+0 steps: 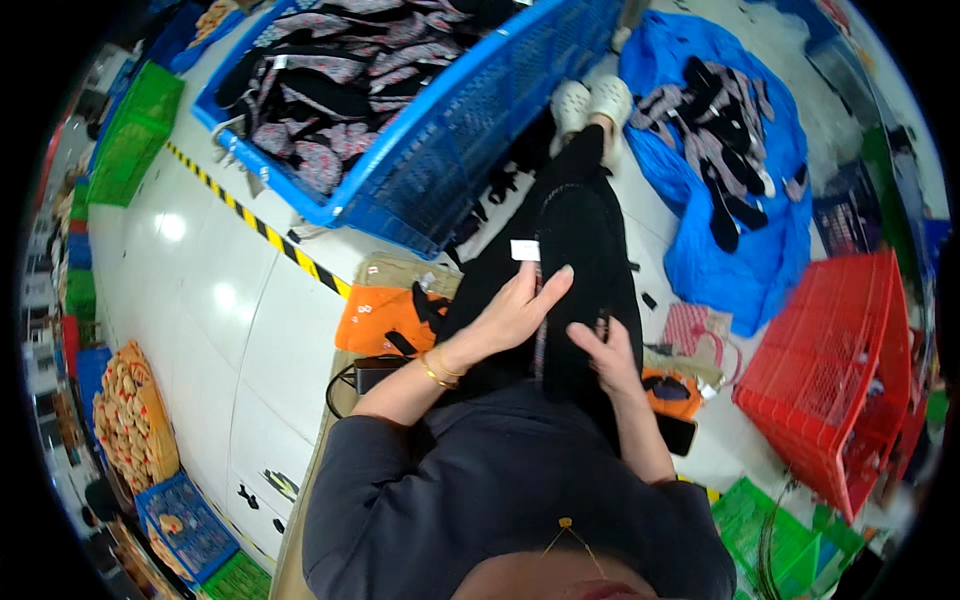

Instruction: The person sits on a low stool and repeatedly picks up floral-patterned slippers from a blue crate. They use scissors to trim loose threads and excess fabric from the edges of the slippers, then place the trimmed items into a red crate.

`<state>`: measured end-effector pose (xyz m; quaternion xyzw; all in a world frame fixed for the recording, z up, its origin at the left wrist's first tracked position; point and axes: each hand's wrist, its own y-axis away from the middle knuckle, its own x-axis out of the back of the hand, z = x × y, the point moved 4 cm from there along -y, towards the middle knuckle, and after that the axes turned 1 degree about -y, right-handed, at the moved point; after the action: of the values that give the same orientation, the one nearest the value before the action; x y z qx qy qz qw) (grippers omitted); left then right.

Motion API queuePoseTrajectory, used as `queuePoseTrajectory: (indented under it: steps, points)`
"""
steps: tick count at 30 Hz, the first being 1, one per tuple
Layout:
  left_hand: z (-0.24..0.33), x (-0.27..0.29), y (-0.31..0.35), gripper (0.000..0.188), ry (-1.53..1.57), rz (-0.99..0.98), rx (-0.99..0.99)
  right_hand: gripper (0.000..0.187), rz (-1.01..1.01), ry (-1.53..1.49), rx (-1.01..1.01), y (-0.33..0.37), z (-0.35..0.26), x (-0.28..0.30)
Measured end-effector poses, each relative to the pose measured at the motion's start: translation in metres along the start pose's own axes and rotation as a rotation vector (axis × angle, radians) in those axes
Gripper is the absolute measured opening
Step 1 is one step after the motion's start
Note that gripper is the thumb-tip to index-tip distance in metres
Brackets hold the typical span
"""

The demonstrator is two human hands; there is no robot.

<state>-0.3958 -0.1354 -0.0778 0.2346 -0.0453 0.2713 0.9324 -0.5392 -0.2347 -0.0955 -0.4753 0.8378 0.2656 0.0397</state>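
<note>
A long black fabric piece (pixel 541 345) with a thin patterned edge lies over my lap, hard to tell from my black trousers. A small white label (pixel 524 250) sticks out past the fingertips of my left hand (pixel 515 308). That hand is closed on the piece near the label, its thumb stretched across the black cloth. Closer to me and to the right, my right hand (pixel 612 358) grips the dark cloth, thumb on top. A bit of pattern shows at its fingers, which are partly hidden.
Ahead stands a big blue crate (pixel 400 190) heaped with black-and-patterned pieces (pixel 330 100). More pieces (pixel 715 130) lie on a blue sheet (pixel 700 265) at the right. A red crate (pixel 815 370) is tipped nearby. Orange cloths (pixel 380 318) and a phone (pixel 677 434) lie beside my legs.
</note>
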Motion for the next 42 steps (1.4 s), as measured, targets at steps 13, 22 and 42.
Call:
queuePoseTrajectory:
  steps: [13, 22, 42]
  points:
    - [0.010, 0.447, -0.158, 0.047, -0.761, 0.934, 0.001, 0.027, 0.275, -0.571, 0.159, -0.125, -0.067, 0.126]
    - [-0.105, 0.475, -0.211, 0.021, 0.232, 1.000, 0.183, 0.023, 0.277, -0.759, -0.015, -0.093, 0.029, 0.131]
    - [0.045, 0.046, -0.062, 0.030, -0.301, 0.298, -0.843, 0.065, 0.077, -0.148, 0.628, -0.074, -0.149, 0.037]
